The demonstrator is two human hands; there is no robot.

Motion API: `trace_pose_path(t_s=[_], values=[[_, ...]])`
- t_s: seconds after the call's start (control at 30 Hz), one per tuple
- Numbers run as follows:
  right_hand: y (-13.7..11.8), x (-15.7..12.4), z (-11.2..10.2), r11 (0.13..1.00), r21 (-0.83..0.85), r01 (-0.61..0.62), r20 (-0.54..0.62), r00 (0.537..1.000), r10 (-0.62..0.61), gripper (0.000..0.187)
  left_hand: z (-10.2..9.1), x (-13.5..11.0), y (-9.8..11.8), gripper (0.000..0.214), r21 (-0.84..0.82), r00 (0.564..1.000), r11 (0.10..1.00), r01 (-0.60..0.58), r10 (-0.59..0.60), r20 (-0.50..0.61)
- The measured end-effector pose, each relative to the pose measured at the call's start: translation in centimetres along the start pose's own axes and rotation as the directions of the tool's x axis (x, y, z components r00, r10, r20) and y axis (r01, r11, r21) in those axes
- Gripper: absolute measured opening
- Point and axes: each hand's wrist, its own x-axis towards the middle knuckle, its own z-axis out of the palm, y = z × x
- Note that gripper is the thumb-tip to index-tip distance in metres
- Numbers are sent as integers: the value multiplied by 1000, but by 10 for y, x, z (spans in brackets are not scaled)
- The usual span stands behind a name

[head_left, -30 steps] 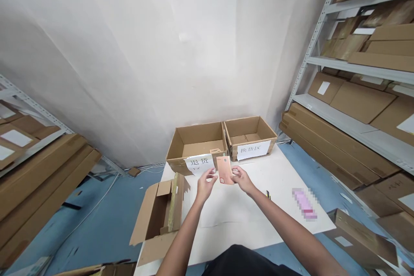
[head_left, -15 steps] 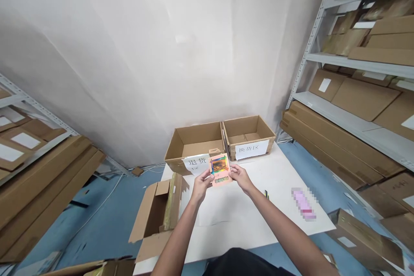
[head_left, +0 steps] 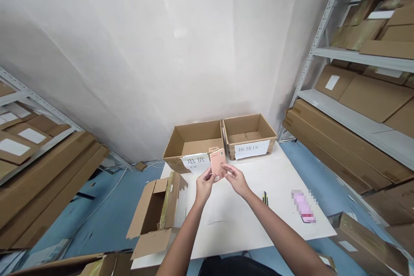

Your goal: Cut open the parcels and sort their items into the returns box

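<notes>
A small pink book [head_left: 217, 161] is held up over the white table, its plain face with a barcode-like mark toward me and a narrow side edge showing. My left hand [head_left: 204, 182] is closed on its lower left edge. At the lower right edge, the fingers of my right hand [head_left: 236, 179] grip it too. Just behind the book stands an open carton [head_left: 174, 164] with a handwritten paper label. Beside that carton is a second one [head_left: 231, 152], also open and labelled.
An opened cardboard box [head_left: 171, 207] lies on its side at the table's left. A yellow-black cutter [head_left: 265, 198] and a blurred pink item [head_left: 303, 206] lie on the right of the white table [head_left: 233, 233]. Shelves of cartons [head_left: 365, 95] flank both sides.
The book has been turned over, from its colourful picture side to the plain pink side. Both hands stay at it, and the view has shifted slightly.
</notes>
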Motion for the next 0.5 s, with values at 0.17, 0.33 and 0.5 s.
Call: trace_pose_path(t_s=[0.17, 0.33, 0.5], values=[[16, 38, -3, 994, -19, -112, -110, 988, 110, 59, -39, 21, 5, 71, -77, 991, 989, 129, -125, 57], [31, 73, 10, 982, 90, -165, -51, 984, 170, 50, -62, 63, -13, 72, -31, 991, 992, 123, -124, -50], [41, 148, 22, 993, 28, -113, -129, 985, 116, 51, -72, 145, -25, 72, -101, 996, 992, 80, -76, 37]])
